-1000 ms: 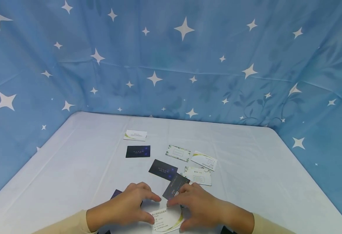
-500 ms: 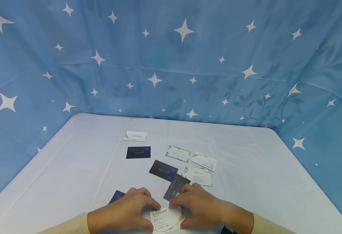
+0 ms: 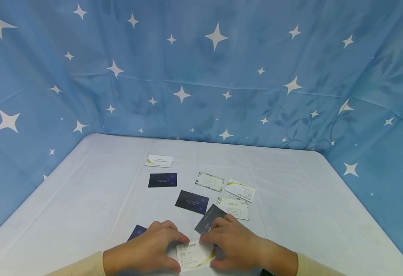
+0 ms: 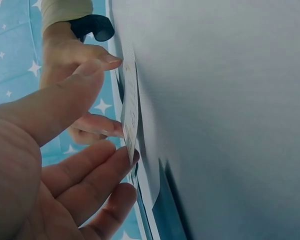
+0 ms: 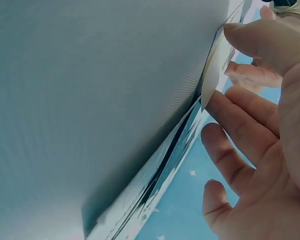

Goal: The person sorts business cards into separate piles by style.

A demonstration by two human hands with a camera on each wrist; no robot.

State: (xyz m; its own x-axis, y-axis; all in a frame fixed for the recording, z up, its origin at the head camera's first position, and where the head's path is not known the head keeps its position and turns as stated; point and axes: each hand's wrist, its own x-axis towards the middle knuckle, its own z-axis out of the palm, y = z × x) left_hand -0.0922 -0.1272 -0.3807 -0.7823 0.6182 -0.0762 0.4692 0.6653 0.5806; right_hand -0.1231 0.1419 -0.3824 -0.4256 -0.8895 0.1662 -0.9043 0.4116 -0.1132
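Note:
A white business card (image 3: pixel 195 255) with printed text and a yellow-green curve is held at the front of the table, between both hands. My left hand (image 3: pixel 154 245) grips its left side, thumb at the lower edge and fingers at the upper corner. At the right side, my right hand (image 3: pixel 234 243) grips it the same way. Seen edge-on in the left wrist view, the card (image 4: pixel 131 105) appears slightly bent. A dark grey card (image 3: pixel 209 219) lies just beyond the right fingers, partly covered by them. Behind the left hand shows part of a navy card (image 3: pixel 137 231).
Farther back lie two navy cards (image 3: pixel 192 202), (image 3: pixel 162 180), a white card with a green curve (image 3: pixel 159 161), another such card (image 3: pixel 240 190), and two leaf-bordered cards (image 3: pixel 209 181), (image 3: pixel 237 209). A white cloth covers the table (image 3: pixel 291 184); a blue starry curtain (image 3: pixel 201 76) hangs behind.
The held white card has turned slightly between the hands. The dark grey card has shifted a little right, and the navy card beside it has turned slightly; they no longer overlap.

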